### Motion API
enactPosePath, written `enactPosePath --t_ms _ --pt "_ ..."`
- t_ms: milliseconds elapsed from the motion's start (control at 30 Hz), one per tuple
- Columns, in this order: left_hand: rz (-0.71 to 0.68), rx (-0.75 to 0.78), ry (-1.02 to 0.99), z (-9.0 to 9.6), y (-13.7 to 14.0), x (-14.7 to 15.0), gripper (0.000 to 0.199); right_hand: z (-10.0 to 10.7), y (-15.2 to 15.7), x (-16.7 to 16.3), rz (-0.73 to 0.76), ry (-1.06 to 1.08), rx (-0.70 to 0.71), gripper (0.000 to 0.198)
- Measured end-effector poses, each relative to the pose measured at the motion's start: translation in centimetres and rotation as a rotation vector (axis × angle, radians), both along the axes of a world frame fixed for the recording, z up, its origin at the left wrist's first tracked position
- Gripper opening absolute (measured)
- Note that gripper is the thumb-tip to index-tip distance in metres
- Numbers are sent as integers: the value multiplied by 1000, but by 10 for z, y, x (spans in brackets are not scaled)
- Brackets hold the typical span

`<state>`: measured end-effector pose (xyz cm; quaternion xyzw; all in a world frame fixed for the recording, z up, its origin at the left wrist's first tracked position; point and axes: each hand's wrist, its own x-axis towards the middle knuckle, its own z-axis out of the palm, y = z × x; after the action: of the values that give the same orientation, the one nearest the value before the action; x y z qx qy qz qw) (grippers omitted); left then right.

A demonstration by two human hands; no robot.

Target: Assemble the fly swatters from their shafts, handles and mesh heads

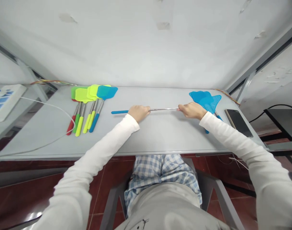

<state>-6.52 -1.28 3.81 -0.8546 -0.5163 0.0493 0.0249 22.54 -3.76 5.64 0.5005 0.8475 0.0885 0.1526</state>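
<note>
Both hands hold a telescopic fly swatter (pixel 164 109) level above the table, its metal rod drawn out between them. My left hand (pixel 139 112) is closed around the rod by the blue handle (pixel 119 112), which points left. Further right, my right hand (pixel 192 110) grips the other end of the rod. Blue mesh swatter heads (pixel 214 103) show just behind and beside that hand; which of them belongs to the held swatter I cannot tell. To the left lies a row of swatters with yellow-green heads (pixel 81 95), a blue head (pixel 107 91), and red, green, yellow and blue handles.
A phone (pixel 239 123) lies on the grey table (pixel 157 137) at the right. A white cable (pixel 57 108) loops over the left side. Metal posts (pixel 244 86) flank the table, and a white wall rises behind it. A dark stool (pixel 283 123) stands at far right.
</note>
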Motion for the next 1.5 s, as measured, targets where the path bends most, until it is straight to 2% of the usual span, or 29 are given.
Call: enactPosePath --t_ms 167,433,567,667,800,867,967,1067,1267,1500 --pt "-9 4 -15 3 -1 18 38 3 4 -20 11 40 6 44" --pt "-116 -94 -101 -11 -8 52 40 -9 -4 -60 93 115 -71 40" --pt "-133 -93 -77 -10 -13 56 44 -10 -13 -73 98 127 -63 42" --pt "-104 -71 -91 -4 -14 47 38 -10 -16 -69 124 142 34 45" --pt "-46 -6 -184 5 -8 26 34 -4 -6 -48 177 120 269 36" --pt "-67 41 -202 7 -3 13 34 2 1 -35 203 121 309 34" --pt "-96 80 -160 7 3 -7 37 10 9 -21 272 96 225 38" --pt "-66 49 -61 2 1 -16 36 15 13 -17 279 28 118 42" --pt "-8 -11 67 -3 -11 -1 35 18 24 -33 263 -41 103 41" --pt "-23 -41 67 8 -16 15 40 15 28 -54 307 -26 88 40"
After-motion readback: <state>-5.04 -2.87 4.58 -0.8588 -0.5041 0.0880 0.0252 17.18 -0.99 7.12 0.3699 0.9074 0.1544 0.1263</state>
